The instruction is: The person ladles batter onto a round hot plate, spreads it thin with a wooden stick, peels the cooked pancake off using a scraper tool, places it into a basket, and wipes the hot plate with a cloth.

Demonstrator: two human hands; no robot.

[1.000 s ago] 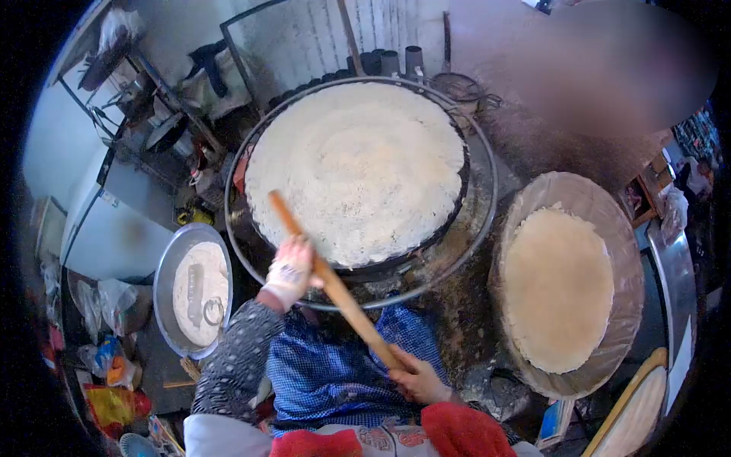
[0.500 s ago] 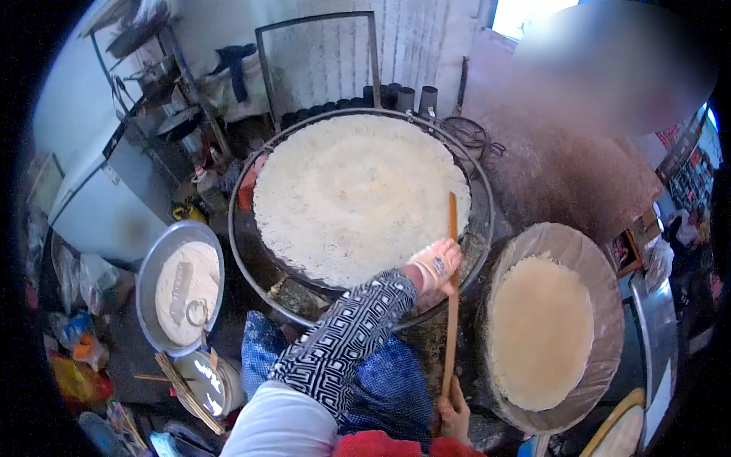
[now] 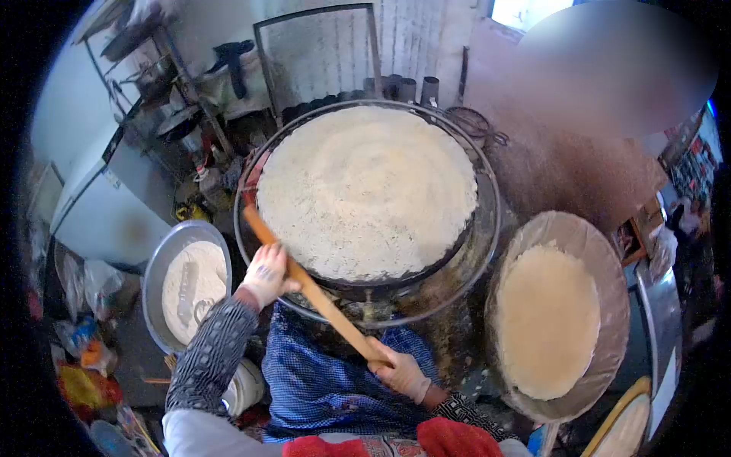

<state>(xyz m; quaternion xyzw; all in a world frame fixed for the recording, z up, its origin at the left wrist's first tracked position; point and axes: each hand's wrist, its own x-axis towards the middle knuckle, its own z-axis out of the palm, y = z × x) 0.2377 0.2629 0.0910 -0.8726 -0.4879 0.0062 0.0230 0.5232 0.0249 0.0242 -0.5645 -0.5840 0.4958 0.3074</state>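
Observation:
A long flat wooden spreader (image 3: 327, 308) slants across the front left of a big round griddle. My left hand (image 3: 268, 276), in a pale glove, is closed round its upper half beside the griddle's rim. Around its lower end, in front of the blue checked apron (image 3: 320, 373), my right hand (image 3: 400, 372) is wrapped, also gloved. A wide pale sheet of batter (image 3: 373, 190) covers the griddle, with faint ring marks on it. The spreader's far tip lies at the left rim, beside the batter. A metal ring (image 3: 496, 206) encircles the griddle.
To the right stands a large plastic-lined tub (image 3: 613, 327) of beige batter. On the left is a metal basin (image 3: 156, 305) of whitish flour with a scoop inside. A white bucket (image 3: 245, 387) stands near my left sleeve. Dark cylinders (image 3: 407, 90) line the back wall.
My left hand has swung the spreader from the griddle's right side to its left. My right hand has moved up and left with the lower end. The batter looks smoother and more ringed.

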